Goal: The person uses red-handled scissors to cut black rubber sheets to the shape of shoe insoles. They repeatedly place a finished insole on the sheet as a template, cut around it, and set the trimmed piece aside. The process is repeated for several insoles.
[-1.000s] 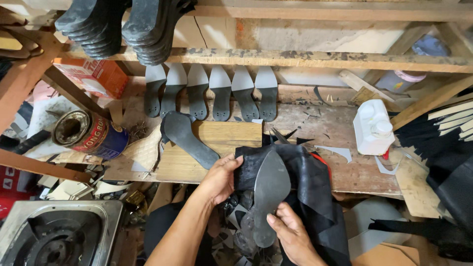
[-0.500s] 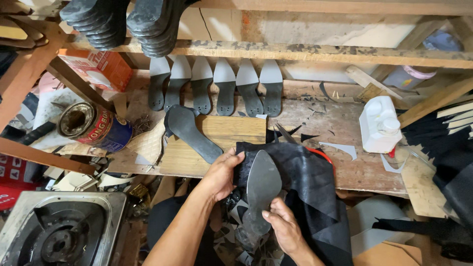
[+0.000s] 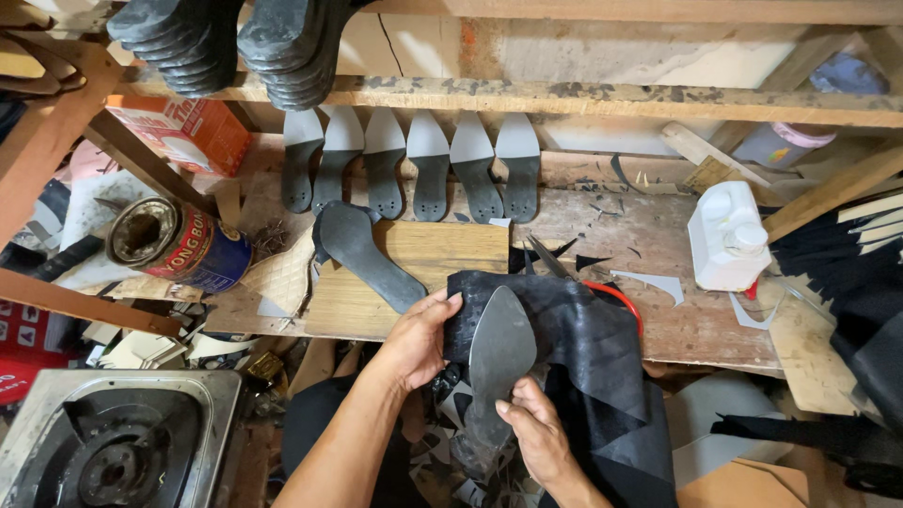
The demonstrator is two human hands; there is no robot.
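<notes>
**Pointed sole pinned on black sheet at the bench's front edge**

Right hand [image 3: 538,435] fingers [image 3: 513,410] pinch the heel end of a grey pointed flat shoe sole [image 3: 499,346], likely steadying it. Left hand [image 3: 417,337] fingers curl over the left edge of the black leather-like sheet [image 3: 588,350], holding it taut under the sole. Sole lies at the wooden workbench [image 3: 658,235] front edge, long axis near-to-far, toe pointing to the back. Another dark sole [image 3: 369,254] rests on a plywood board [image 3: 442,249] just left.

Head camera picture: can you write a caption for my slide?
Two hands, left hand and right hand, press a grey shoe sole onto black leather at a cluttered wooden workbench.
</notes>
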